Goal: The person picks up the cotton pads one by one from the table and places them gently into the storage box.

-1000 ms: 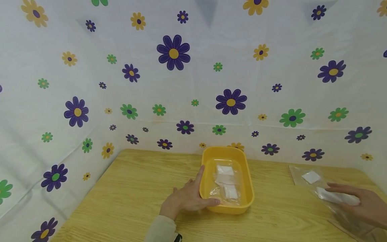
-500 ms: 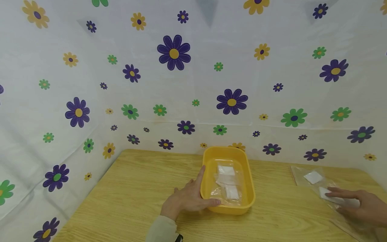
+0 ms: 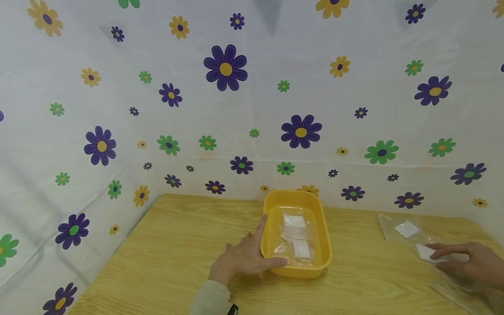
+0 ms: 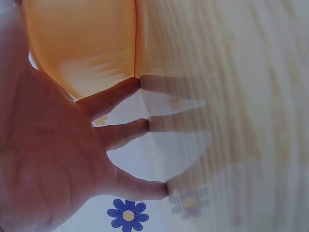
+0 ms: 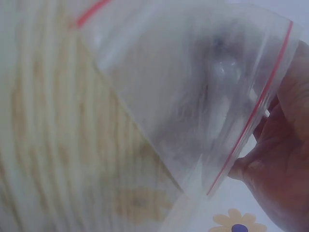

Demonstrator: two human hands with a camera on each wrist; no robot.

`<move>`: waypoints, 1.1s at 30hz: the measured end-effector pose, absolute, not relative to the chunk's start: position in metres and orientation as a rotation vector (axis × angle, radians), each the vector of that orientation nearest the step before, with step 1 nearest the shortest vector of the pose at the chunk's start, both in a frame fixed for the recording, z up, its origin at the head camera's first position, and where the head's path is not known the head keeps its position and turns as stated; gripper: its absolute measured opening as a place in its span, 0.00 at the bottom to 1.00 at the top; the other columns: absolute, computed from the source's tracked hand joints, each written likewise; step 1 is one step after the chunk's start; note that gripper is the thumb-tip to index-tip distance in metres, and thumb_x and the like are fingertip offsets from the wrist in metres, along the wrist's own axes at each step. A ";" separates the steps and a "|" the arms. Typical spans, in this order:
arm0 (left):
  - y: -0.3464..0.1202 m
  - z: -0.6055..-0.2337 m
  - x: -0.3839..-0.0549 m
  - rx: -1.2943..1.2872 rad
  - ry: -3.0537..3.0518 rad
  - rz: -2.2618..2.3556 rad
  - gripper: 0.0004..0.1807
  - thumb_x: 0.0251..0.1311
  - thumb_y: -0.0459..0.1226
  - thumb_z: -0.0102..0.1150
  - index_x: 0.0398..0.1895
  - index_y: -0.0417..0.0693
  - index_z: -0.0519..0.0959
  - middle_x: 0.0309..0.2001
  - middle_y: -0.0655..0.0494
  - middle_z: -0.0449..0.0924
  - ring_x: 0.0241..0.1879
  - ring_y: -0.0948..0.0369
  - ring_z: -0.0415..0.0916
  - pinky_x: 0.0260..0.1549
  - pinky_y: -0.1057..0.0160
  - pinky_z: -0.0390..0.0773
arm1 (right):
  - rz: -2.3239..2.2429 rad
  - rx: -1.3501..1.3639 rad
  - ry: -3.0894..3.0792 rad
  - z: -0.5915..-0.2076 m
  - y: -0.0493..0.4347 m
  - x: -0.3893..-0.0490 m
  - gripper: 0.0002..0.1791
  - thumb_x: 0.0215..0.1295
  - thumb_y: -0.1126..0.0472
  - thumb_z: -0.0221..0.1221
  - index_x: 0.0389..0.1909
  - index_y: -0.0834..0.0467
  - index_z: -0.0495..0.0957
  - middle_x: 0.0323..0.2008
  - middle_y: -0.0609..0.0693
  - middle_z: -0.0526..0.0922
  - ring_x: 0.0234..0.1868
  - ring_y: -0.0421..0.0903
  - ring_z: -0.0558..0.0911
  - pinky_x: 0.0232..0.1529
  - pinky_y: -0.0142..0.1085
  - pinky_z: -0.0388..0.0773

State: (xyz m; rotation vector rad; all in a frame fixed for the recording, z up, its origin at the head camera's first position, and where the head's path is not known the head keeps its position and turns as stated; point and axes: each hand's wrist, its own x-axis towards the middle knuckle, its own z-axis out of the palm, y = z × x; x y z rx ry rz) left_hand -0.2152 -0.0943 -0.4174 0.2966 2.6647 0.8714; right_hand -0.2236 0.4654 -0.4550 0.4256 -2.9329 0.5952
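A yellow plastic bin stands on the table, with several clear bags holding white packets in it. My left hand rests at its left side, fingers spread and fairly straight, thumb over the near rim. In the left wrist view, fingertips of this hand touch the tabletop beside the orange-looking bin wall. At the right, my right hand pinches a clear zip bag with a white packet inside. The right wrist view shows a clear bag with a red seal strip against the fingers.
Another clear zip bag with a white packet lies on the table at the back right. A red-edged bag shows below the right hand. The wooden table ends at a flower-print curtain behind and at left.
My right hand has shifted slightly along the zip bag, and more of the white packet's left end now shows. The left hand and the bin stay put.
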 end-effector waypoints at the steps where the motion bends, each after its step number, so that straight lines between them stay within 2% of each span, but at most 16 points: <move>1: -0.094 -0.417 -0.215 0.296 2.665 0.871 0.68 0.50 0.74 0.62 0.82 0.75 0.27 0.81 0.51 0.58 0.78 0.40 0.56 0.65 0.15 0.45 | 0.596 0.419 -2.937 -0.455 0.465 -0.223 0.08 0.53 0.54 0.76 0.30 0.37 0.88 0.46 0.13 0.76 0.45 0.08 0.65 0.34 0.11 0.60; 4: -0.095 -0.417 -0.215 0.295 2.668 0.871 0.67 0.49 0.75 0.62 0.82 0.75 0.27 0.80 0.51 0.58 0.78 0.40 0.57 0.65 0.15 0.46 | 0.594 0.402 -2.935 -0.455 0.464 -0.223 0.07 0.54 0.54 0.75 0.28 0.37 0.87 0.45 0.14 0.77 0.45 0.08 0.64 0.34 0.11 0.59; 5: -0.095 -0.417 -0.215 0.295 2.669 0.868 0.68 0.49 0.75 0.62 0.82 0.75 0.27 0.80 0.51 0.59 0.78 0.40 0.57 0.65 0.15 0.46 | 0.593 0.395 -2.940 -0.455 0.464 -0.224 0.07 0.54 0.54 0.75 0.28 0.37 0.87 0.45 0.15 0.78 0.45 0.08 0.64 0.35 0.13 0.66; 8: -0.095 -0.417 -0.215 0.300 2.668 0.876 0.68 0.49 0.75 0.62 0.82 0.75 0.28 0.81 0.52 0.58 0.78 0.40 0.57 0.65 0.15 0.46 | 0.582 0.389 -2.960 -0.456 0.467 -0.227 0.07 0.54 0.54 0.76 0.32 0.39 0.88 0.47 0.14 0.76 0.45 0.08 0.63 0.44 0.29 0.79; 11: -0.095 -0.418 -0.216 0.304 2.668 0.880 0.67 0.49 0.75 0.62 0.82 0.74 0.28 0.81 0.53 0.58 0.78 0.40 0.56 0.65 0.15 0.47 | 0.587 0.417 -3.015 -0.455 0.475 -0.230 0.15 0.54 0.60 0.73 0.43 0.42 0.89 0.50 0.12 0.72 0.47 0.07 0.62 0.42 0.49 0.82; 13: -0.096 -0.418 -0.216 0.305 2.670 0.881 0.67 0.49 0.75 0.62 0.82 0.75 0.28 0.81 0.52 0.58 0.78 0.40 0.56 0.65 0.15 0.46 | 0.604 0.485 -3.062 -0.453 0.482 -0.233 0.25 0.52 0.65 0.70 0.52 0.42 0.87 0.53 0.11 0.68 0.50 0.07 0.61 0.41 0.36 0.80; 15: -0.096 -0.418 -0.216 0.304 2.669 0.879 0.67 0.49 0.75 0.62 0.82 0.75 0.28 0.80 0.51 0.59 0.78 0.40 0.56 0.65 0.15 0.47 | 0.645 0.574 -3.093 -0.452 0.488 -0.235 0.33 0.48 0.69 0.68 0.58 0.43 0.85 0.55 0.09 0.62 0.52 0.07 0.59 0.37 0.30 0.76; 17: -0.096 -0.418 -0.216 0.304 2.665 0.879 0.67 0.49 0.75 0.62 0.82 0.75 0.28 0.80 0.51 0.59 0.78 0.40 0.57 0.65 0.15 0.47 | 0.639 0.597 -3.127 -0.449 0.490 -0.236 0.33 0.50 0.66 0.69 0.60 0.41 0.83 0.55 0.09 0.61 0.51 0.08 0.62 0.41 0.36 0.81; 18: -0.096 -0.418 -0.216 0.302 2.663 0.879 0.67 0.49 0.75 0.62 0.82 0.75 0.28 0.80 0.51 0.59 0.78 0.40 0.57 0.65 0.15 0.47 | 0.605 0.595 -3.133 -0.448 0.489 -0.237 0.31 0.52 0.64 0.70 0.60 0.40 0.83 0.56 0.11 0.65 0.49 0.10 0.66 0.40 0.35 0.81; 20: -0.096 -0.417 -0.216 0.301 2.661 0.876 0.67 0.49 0.75 0.61 0.82 0.75 0.28 0.80 0.51 0.59 0.78 0.41 0.57 0.65 0.15 0.47 | 0.553 0.529 -3.146 -0.447 0.483 -0.235 0.27 0.55 0.57 0.73 0.58 0.44 0.84 0.60 0.26 0.77 0.46 0.18 0.72 0.40 0.43 0.82; 22: -0.096 -0.417 -0.216 0.300 2.665 0.872 0.67 0.49 0.75 0.61 0.82 0.75 0.27 0.80 0.51 0.60 0.78 0.41 0.57 0.65 0.15 0.47 | 0.481 0.397 -3.176 -0.445 0.475 -0.234 0.26 0.56 0.48 0.74 0.56 0.47 0.85 0.58 0.46 0.85 0.42 0.27 0.75 0.39 0.45 0.81; 24: -0.096 -0.417 -0.216 0.299 2.671 0.866 0.67 0.49 0.75 0.62 0.82 0.76 0.27 0.80 0.51 0.60 0.78 0.41 0.57 0.65 0.15 0.47 | 0.458 0.309 -3.184 -0.445 0.466 -0.232 0.29 0.56 0.44 0.73 0.56 0.54 0.85 0.57 0.66 0.83 0.41 0.39 0.79 0.36 0.39 0.76; 25: -0.096 -0.417 -0.216 0.301 2.673 0.862 0.67 0.49 0.75 0.61 0.82 0.76 0.27 0.80 0.50 0.60 0.78 0.41 0.57 0.65 0.15 0.47 | 0.457 0.270 -3.182 -0.445 0.462 -0.231 0.31 0.57 0.43 0.73 0.56 0.57 0.85 0.57 0.72 0.80 0.42 0.45 0.80 0.36 0.40 0.77; 29: -0.096 -0.416 -0.216 0.311 2.669 0.863 0.67 0.49 0.75 0.61 0.82 0.75 0.27 0.80 0.49 0.60 0.78 0.41 0.57 0.65 0.15 0.46 | 0.456 0.199 -3.141 -0.447 0.452 -0.226 0.35 0.56 0.41 0.73 0.56 0.62 0.84 0.57 0.76 0.76 0.47 0.71 0.79 0.39 0.59 0.80; 31: -0.096 -0.416 -0.216 0.315 2.668 0.865 0.67 0.50 0.75 0.61 0.82 0.75 0.27 0.80 0.50 0.59 0.78 0.40 0.57 0.65 0.15 0.46 | 0.460 0.194 -3.122 -0.448 0.449 -0.224 0.35 0.58 0.40 0.72 0.57 0.63 0.83 0.58 0.76 0.75 0.52 0.77 0.75 0.42 0.67 0.76; 33: -0.096 -0.416 -0.216 0.317 2.668 0.872 0.67 0.50 0.75 0.62 0.82 0.75 0.27 0.80 0.50 0.59 0.78 0.40 0.57 0.64 0.14 0.46 | 0.486 0.209 -3.097 -0.451 0.449 -0.223 0.34 0.59 0.42 0.72 0.56 0.63 0.83 0.58 0.75 0.76 0.54 0.79 0.74 0.43 0.68 0.76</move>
